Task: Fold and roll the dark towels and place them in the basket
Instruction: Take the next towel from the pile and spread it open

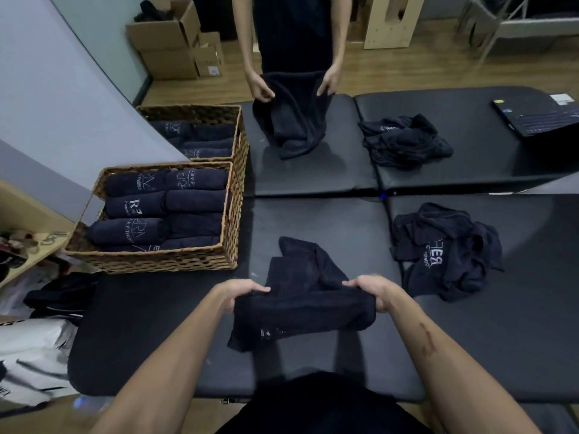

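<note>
A dark towel (pixel 302 305) lies partly folded on the black padded table (pixel 156 333) in front of me. My left hand (pixel 241 292) grips its left end and my right hand (pixel 374 291) grips its right end, lifting the near fold off the table. The far part of the towel still rests on the table. A wicker basket (pixel 150 260) stands to the left, filled with several rolled dark towels (pixel 163 208) bearing white logos. A crumpled heap of dark towels (pixel 445 250) lies to the right.
A second wicker basket (pixel 241 142) with rolled towels stands behind the first. Across the table a person holds another dark towel (pixel 293 120). Another heap of towels (pixel 404 140) and a laptop (pixel 539 115) lie at the far right. Cardboard boxes (pixel 175 42) stand on the floor.
</note>
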